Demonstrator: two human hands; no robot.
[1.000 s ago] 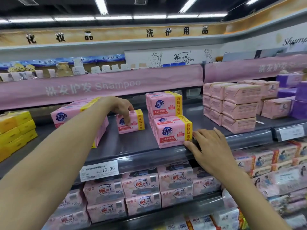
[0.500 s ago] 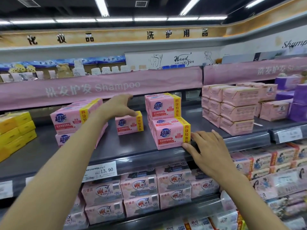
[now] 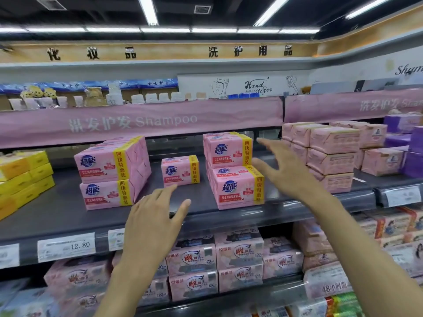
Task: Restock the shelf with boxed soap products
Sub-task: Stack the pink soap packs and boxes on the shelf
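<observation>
Single soap box (image 3: 180,170): pink with a yellow band, upright on its long edge, printed face to the front; it stands alone toward the back of the shelf, in the gap between two stacks of the same boxes.
Left stack (image 3: 107,175): at 9 o'clock of the single box, apart from it; two boxes high, turned slightly so that a side face shows.
Right stack (image 3: 238,191): at 3 o'clock of the single box, near it; two boxes high, the lower front box set further forward than the one above.
Shelf (image 3: 68,213): dark grey board that carries all of these boxes.
Left hand (image 3: 153,223): at 6 o'clock of the single box, over the front edge of the shelf; back of the hand up, fingers straight and close together, thumb spread to the side, nothing held.
Right hand (image 3: 283,170): at 3 o'clock, just beside the right stack; fingers spread wide, nothing held; blurred, so contact with the stack cannot be told.
Price tag (image 3: 66,247): on the shelf lip at 7 o'clock, reading 12.80.
Yellow boxes (image 3: 25,177): stacked at far 9 o'clock.
Wrapped packs (image 3: 332,154): pale pink, stacked at far 3 o'clock.
Purple boxes (image 3: 402,124): at 2 o'clock, beyond the wrapped packs.
Banner (image 3: 137,121): pink strip at 12 o'clock, marked "Shampoo".
Lower packs (image 3: 238,255): pink packs on the tier below, at 6 o'clock.
</observation>
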